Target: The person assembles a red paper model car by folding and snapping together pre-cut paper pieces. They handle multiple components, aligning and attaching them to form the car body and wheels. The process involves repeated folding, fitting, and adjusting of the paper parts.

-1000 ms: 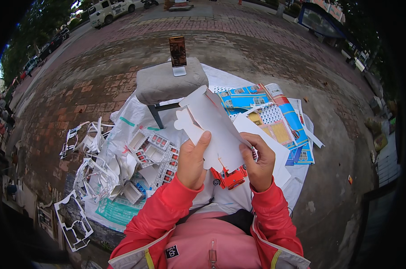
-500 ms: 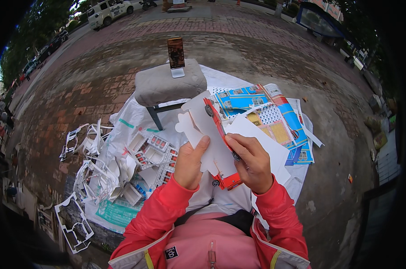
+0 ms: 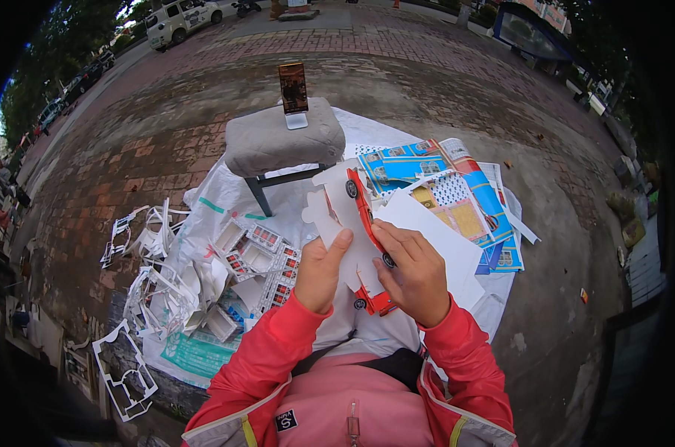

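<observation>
Above my lap I hold a cut-out card sheet, a paper car (image 3: 362,207) printed red with black wheels along its folded-up right side, its face toward me plain white. My left hand (image 3: 321,270) grips the lower left edge, the thumb lying on the white face. On the other side, the fingers and thumb of my right hand (image 3: 413,270) are closed on the red side strip near a wheel. A second red printed part (image 3: 375,302) hangs below, between my hands. My left fingers behind the card are hidden.
A grey padded stool (image 3: 278,141) carries a phone (image 3: 293,88) on a stand. White sacking (image 3: 211,195) covers the ground. Paper scraps (image 3: 159,290) and a printed card structure (image 3: 267,261) lie left; blue printed sheets (image 3: 404,164) and white sheets (image 3: 449,249) lie right.
The paper car has tilted, its top end moving slightly right and down. My right hand has shifted a little, and both hands keep hold of the card.
</observation>
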Motion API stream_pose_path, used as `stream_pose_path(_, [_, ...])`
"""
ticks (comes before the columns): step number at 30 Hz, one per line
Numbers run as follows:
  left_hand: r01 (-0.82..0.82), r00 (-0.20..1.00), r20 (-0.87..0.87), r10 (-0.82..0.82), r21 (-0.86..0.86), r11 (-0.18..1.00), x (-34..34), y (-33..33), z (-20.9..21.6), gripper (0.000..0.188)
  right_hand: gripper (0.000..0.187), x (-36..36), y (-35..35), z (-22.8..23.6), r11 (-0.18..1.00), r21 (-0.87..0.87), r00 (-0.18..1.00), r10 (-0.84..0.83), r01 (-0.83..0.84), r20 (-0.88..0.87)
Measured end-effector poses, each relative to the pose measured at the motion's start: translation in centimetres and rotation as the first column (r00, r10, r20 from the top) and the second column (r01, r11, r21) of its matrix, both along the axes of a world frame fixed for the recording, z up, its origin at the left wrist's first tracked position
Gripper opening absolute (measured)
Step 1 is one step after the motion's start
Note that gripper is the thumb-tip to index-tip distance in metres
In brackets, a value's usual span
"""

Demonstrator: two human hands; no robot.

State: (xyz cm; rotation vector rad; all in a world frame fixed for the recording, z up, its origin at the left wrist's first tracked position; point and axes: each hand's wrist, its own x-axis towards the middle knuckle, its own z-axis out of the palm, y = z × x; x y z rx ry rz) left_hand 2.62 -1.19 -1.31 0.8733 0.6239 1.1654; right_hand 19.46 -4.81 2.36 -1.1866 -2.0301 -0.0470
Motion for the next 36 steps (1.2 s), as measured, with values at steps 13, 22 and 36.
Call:
stream_pose_path(13, [0.056, 0.921, -0.386, 0.051, 0.261, 0.964, -0.4, 1.1, 0.5, 0.028, 0.030, 1.4, 1.8, -1.0, 0.750, -0.474, 0.449, -0.263, -0.462, -0.854])
stream_pose_path(22, [-0.076, 0.870, -0.444, 0.213, 0.307, 0.949, -1.1, 1.6, 0.6, 0.018, 0.030, 0.9, 1.6, -1.0, 0.762, -0.478, 0.453, -0.272, -0.438, -0.849])
stream_pose_path(36, [-0.132, 0.521, -0.446, 0.727, 0.800, 0.585, 2.0, -0.5, 2.7, 0.011, 0.020, -2.8, 1.5, -3.7, 0.966, -0.223, 0.628, -0.254, 0.129, -0.735])
